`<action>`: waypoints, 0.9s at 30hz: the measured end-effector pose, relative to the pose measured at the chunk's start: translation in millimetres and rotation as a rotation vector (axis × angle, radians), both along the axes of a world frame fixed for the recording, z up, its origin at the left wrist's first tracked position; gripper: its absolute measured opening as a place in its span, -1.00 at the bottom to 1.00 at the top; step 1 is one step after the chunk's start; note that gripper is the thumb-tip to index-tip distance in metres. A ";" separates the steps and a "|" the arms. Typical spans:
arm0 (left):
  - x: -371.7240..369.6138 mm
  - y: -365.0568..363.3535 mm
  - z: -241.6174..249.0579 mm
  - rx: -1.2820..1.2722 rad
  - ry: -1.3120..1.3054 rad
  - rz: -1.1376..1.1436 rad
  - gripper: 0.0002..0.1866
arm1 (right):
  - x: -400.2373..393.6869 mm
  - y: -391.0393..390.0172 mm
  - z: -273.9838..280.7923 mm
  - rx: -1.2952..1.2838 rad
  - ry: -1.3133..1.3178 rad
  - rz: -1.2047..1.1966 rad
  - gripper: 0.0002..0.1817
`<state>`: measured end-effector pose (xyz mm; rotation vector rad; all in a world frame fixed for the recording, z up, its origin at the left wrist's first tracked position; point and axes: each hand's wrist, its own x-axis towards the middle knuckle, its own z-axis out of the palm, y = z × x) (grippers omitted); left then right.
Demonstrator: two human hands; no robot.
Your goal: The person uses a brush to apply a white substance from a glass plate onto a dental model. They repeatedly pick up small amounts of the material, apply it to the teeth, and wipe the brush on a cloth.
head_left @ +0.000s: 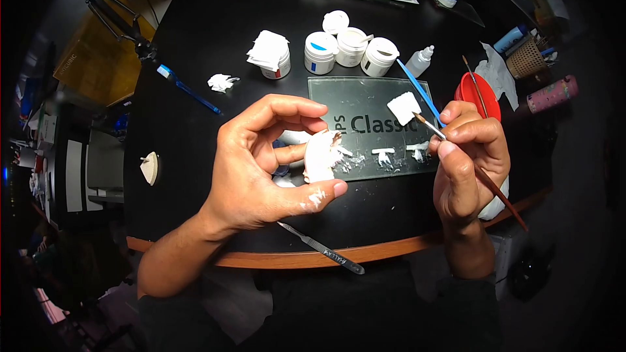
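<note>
My left hand (251, 163) is curled around a pale dental plaster cast (318, 161), with white powder smeared on its thumb. Jagged white build-up shows along the cast's right edge. In my right hand (473, 160) a fine paintbrush (429, 127) with a brown handle is pinched, its tip at a white folded tissue square (403, 108). Under both hands lies a glass slab (326, 91) lettered "Classic", carrying small heaps of white paste (385, 156). A blue stick (420, 90) runs from the jars down behind my right fingers.
White jars (319, 55) stand behind the slab, beside a dropper bottle (419, 60). At right sits a red bowl (482, 88) with a brush across it. A metal spatula (323, 249) overhangs the table's front edge. Left lie a blue toothbrush (189, 89) and another plaster piece (149, 168).
</note>
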<state>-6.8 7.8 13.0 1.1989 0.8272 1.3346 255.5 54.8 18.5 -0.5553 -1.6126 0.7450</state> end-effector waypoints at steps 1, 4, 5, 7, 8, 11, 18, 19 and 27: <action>0.4 -0.1 -1.1 0.021 -0.021 -0.003 -0.26 | 0.0 0.5 0.2 0.000 -0.003 -0.002 -0.86; 0.2 0.0 -4.5 0.100 0.028 -0.015 -0.25 | 1.0 1.9 -0.9 0.002 -0.007 -0.005 -0.86; -0.1 -0.7 -4.6 0.101 0.059 -0.016 -0.23 | 0.1 1.1 -0.7 -0.006 -0.008 -0.013 -0.86; 0.3 -1.4 -3.3 0.097 0.065 -0.022 -0.23 | -1.8 0.5 -1.7 -0.010 -0.020 -0.014 -0.86; 0.3 -1.7 -3.4 0.094 0.067 -0.025 -0.22 | -2.5 0.7 -3.0 -0.005 -0.032 -0.008 -0.86; -2.2 -1.7 -4.5 0.125 0.106 -0.050 -0.20 | -5.1 -0.5 -5.0 -0.009 -0.060 0.012 -0.87; 1.1 -1.8 -2.0 0.093 0.087 -0.008 -0.23 | -12.5 -4.2 -5.1 -0.023 -0.073 0.027 -0.89; 0.8 -1.6 -2.4 0.091 0.086 -0.008 -0.23 | -12.9 -4.8 -4.6 -0.036 -0.068 0.022 -0.89; -2.2 -0.2 0.3 0.060 0.044 0.017 -0.27 | 0.8 -6.5 -8.5 -0.237 0.013 0.017 -0.81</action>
